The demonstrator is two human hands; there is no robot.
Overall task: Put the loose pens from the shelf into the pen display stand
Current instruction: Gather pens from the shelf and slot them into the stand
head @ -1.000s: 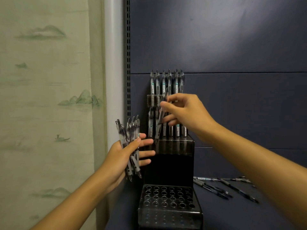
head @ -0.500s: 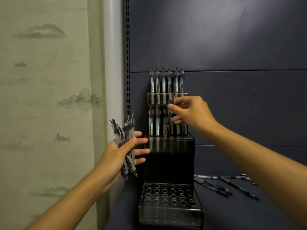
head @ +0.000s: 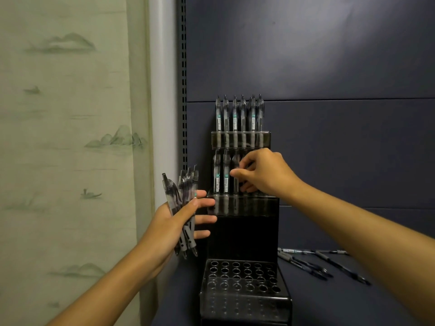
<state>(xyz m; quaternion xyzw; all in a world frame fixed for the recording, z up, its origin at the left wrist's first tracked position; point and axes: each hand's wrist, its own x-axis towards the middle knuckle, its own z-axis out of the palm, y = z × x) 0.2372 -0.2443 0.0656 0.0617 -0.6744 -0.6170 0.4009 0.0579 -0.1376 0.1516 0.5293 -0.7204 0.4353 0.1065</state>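
Note:
A dark tiered pen display stand (head: pixel 243 234) stands on the shelf against the blue back panel. Its top tier holds a full row of clear pens (head: pixel 239 114). My right hand (head: pixel 263 172) pinches one pen (head: pixel 236 182) standing upright in the middle tier, next to two pens to its left. Left of the stand, my left hand (head: pixel 179 222) holds a bunch of several clear pens (head: pixel 184 203) under its thumb, with the fingers stretched out. The lowest tier (head: pixel 242 276) shows rows of holes with no pens in them.
Several loose pens (head: pixel 315 264) lie on the blue shelf (head: pixel 353 302) to the right of the stand. A slotted metal upright (head: pixel 182 90) and a pale painted wall (head: pixel 70 137) border the left side.
My right hand has brought its pen down from a tilt in front of the stand to upright in the middle tier. My left hand with its bunch drifted slightly left and down.

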